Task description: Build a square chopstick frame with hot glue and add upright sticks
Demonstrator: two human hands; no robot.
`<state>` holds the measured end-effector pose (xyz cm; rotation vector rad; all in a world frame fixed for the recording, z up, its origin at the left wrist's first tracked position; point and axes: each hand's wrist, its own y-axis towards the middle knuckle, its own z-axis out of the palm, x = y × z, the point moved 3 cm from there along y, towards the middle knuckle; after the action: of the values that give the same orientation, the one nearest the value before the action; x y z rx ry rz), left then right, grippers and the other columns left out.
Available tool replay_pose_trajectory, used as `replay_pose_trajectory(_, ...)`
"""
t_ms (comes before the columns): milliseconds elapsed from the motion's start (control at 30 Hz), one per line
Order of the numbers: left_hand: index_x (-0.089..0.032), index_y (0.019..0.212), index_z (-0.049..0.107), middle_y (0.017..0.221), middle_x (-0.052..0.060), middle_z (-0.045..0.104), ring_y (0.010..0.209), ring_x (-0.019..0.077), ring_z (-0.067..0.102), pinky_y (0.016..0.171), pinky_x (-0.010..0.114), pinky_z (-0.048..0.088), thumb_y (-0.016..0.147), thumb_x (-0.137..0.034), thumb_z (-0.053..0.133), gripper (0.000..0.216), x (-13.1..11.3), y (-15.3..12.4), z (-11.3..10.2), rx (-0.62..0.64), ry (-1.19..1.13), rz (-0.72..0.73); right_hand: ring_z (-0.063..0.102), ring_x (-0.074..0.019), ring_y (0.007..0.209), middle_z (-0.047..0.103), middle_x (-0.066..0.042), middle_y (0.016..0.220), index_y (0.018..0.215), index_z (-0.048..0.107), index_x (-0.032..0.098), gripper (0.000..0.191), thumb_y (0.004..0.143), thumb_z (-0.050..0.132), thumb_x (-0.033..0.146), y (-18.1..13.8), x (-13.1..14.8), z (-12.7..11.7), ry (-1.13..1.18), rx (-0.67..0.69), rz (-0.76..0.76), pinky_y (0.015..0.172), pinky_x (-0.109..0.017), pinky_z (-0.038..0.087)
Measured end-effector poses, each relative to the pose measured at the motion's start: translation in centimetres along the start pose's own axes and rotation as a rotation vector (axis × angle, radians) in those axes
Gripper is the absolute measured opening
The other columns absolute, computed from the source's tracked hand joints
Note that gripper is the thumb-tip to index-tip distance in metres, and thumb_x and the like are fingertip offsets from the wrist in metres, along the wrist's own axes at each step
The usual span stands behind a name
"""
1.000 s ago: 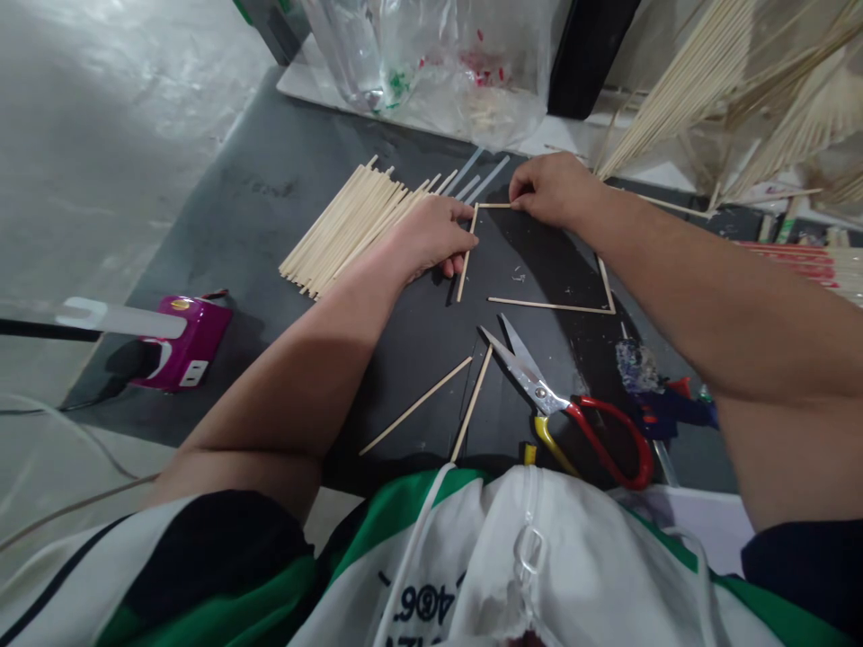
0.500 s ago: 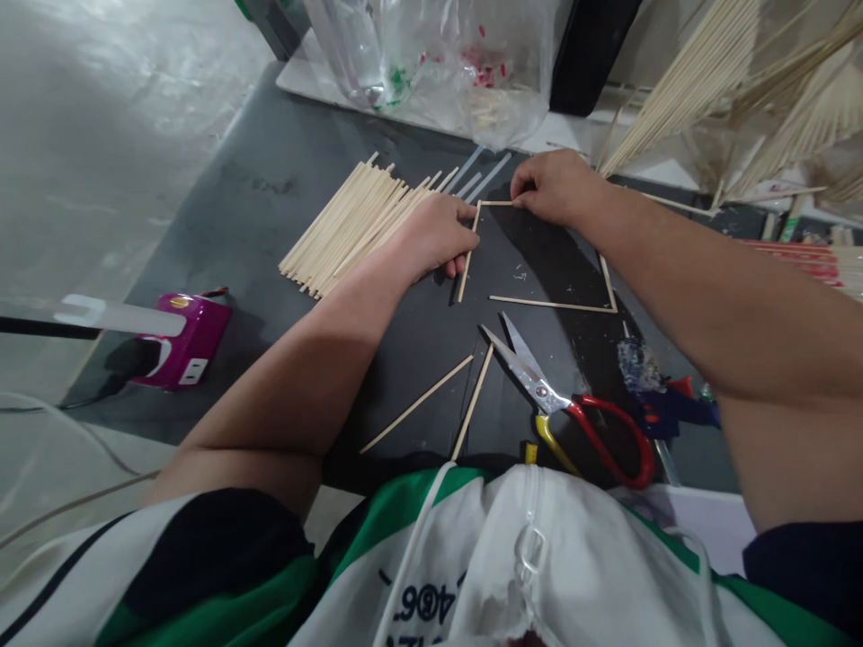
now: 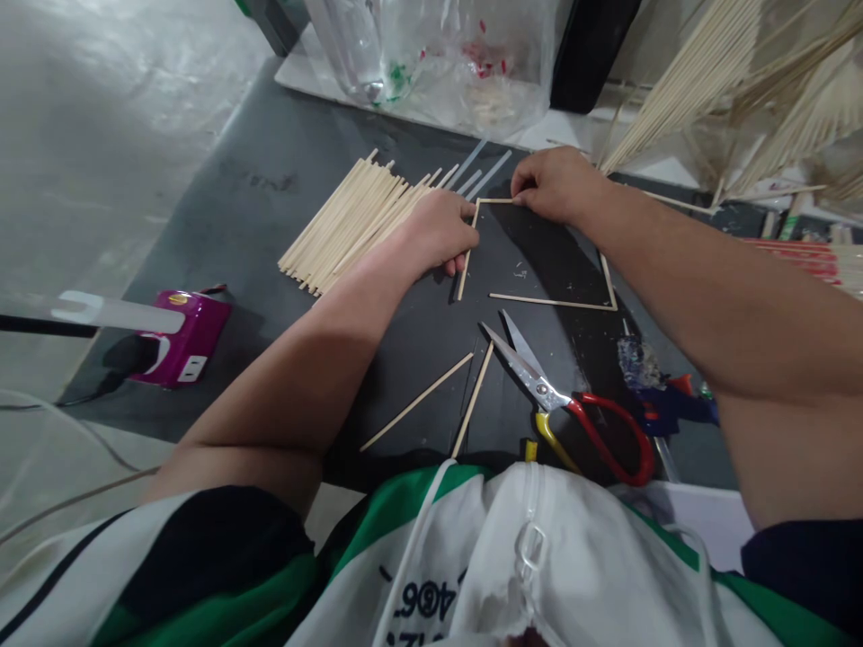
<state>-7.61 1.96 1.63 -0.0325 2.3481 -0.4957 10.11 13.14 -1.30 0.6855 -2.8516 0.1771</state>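
My left hand (image 3: 443, 229) is closed around a thin wooden stick (image 3: 465, 268) that slants down toward me. A second stick (image 3: 495, 201) meets its far end at a corner, and the fingertips of my right hand (image 3: 549, 184) pinch that one near its right end. Two more sticks form another corner nearer me: one long stick (image 3: 553, 302) lies crosswise, and a short upright one (image 3: 608, 283) is partly hidden by my right forearm. Beside my left wrist lies a pile of cut sticks (image 3: 347, 220). Several translucent glue sticks (image 3: 491, 173) lie behind my left hand.
Opened scissors (image 3: 543, 388) with red and yellow handles lie close to my body, beside two loose sticks (image 3: 418, 401). A blue glue gun (image 3: 664, 409) rests under my right arm. A purple power adapter (image 3: 195, 337) is at left, plastic bags (image 3: 472, 63) behind, stick bundles (image 3: 694, 81) at far right.
Almost nothing differs. Both hands keep their hold on the cornered sticks, and the whole view has shifted very slightly.
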Motion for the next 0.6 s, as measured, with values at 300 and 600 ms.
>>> replay_pose_trajectory(300, -0.015, 0.111, 0.075, 0.057, -0.001, 0.062, 0.061, 0.0144, 0.065, 0.064, 0.024, 0.050, 0.080, -0.004, 0.057, 0.037, -0.17, 0.00, 0.00, 0.014, 0.024, 0.022, 0.067, -0.0344, 0.102, 0.078, -0.008, 0.106, 0.097, 0.078, 0.031, 0.017, 0.085, 0.066, 0.035, -0.04, 0.12, -0.02, -0.018, -0.011, -0.002, 0.082, -0.047, 0.050)
replay_pose_trajectory(600, -0.015, 0.108, 0.076, 0.051, -0.003, 0.055, 0.059, 0.0130, 0.062, 0.064, 0.023, 0.050, 0.080, -0.006, 0.060, 0.033, -0.27, 0.16, 0.00, 0.008, 0.015, 0.007, 0.067, -0.0352, 0.104, 0.077, -0.007, 0.105, 0.098, 0.078, 0.034, 0.020, 0.088, 0.063, 0.043, -0.12, 0.23, -0.12, -0.023, -0.005, -0.026, 0.083, -0.048, 0.051)
